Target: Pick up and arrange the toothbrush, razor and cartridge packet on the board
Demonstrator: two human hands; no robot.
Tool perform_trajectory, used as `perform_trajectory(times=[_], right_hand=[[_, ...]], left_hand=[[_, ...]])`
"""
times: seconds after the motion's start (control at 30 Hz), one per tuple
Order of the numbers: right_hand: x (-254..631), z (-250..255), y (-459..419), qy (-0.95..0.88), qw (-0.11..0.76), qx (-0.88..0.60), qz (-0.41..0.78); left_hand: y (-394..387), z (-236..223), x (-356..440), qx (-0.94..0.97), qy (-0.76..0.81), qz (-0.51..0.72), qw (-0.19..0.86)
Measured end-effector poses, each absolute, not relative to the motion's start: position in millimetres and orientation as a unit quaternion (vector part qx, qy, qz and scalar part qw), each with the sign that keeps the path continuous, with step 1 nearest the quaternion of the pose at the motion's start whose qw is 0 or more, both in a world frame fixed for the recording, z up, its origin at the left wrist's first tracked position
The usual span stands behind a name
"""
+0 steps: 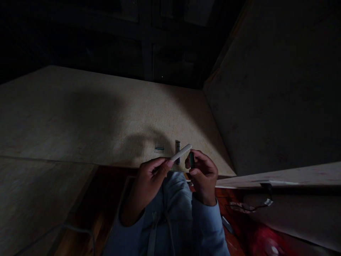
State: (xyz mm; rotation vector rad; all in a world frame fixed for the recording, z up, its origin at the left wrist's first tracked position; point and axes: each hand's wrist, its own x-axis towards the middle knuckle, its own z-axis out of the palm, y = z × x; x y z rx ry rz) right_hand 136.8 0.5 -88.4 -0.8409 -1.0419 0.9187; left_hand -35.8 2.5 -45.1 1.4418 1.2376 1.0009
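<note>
The left hand (149, 183) has its fingers pinched narrowly on the lower end of a slim white stick (181, 152), which slants up and to the right above the front edge of a pale surface (128, 106). The right hand (204, 174) holds a small dark green piece (191, 160) between thumb and fingers, the piece standing nearly upright. The stick's free, rounded end lies just beside the top of that piece, near the right hand's fingertips; whether they touch cannot be told.

Beyond the hands, a dark, narrow object (178, 143) with a shiny part lies on the surface, partly hidden behind the stick. To its left, a short teal strip (159, 148) lies crosswise inside a faint, clear-looking outline. Soft shadows fall over the surface, which meets a mottled panel (279, 92) on the right.

Below are blue-grey sleeves (209, 220) and a reddish floor (229, 202). A cable (80, 229) curves at the lower left, and a blurred red object (266, 240) sits at the lower right, too dim to identify
</note>
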Motion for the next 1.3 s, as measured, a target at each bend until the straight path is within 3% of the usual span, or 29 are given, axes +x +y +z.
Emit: perform_trajectory(times=[0.93, 1.3], right_hand=[[140.4, -86.9, -2.3, -0.409, 0.697, -0.308, 0.502], [166.1, -94.0, 7.3, -0.292, 0.682, -0.458, 0.490]], left_hand=[[11.1, -60.7, -34.5, 0.528, 0.496, 0.442, 0.529], [22.0, -76.8, -32.2, 0.510, 0.520, 0.453, 0.515]])
